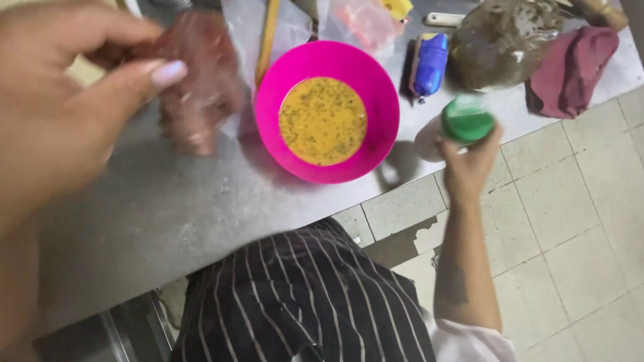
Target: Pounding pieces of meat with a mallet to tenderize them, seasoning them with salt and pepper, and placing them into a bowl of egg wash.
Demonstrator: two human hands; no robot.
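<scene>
My left hand [39, 99] is raised close to the camera at the left and pinches a clear plastic bag [198, 82] of reddish-brown contents between thumb and fingers. My right hand [467, 159] reaches out over the counter edge and grips a small container with a green lid [465, 122]. Between the two hands a bright pink bowl [377, 100] stands on the steel counter [178, 206], holding a yellow-orange liquid flecked with dark specks [322, 120].
Along the back of the counter lie a wooden mallet [273, 11], a clear bag with orange contents [361, 19], a blue packet [430, 61], a bag of brownish stuff [501, 41] and a dark red cloth [573, 67]. Tiled floor [590, 254] lies to the right.
</scene>
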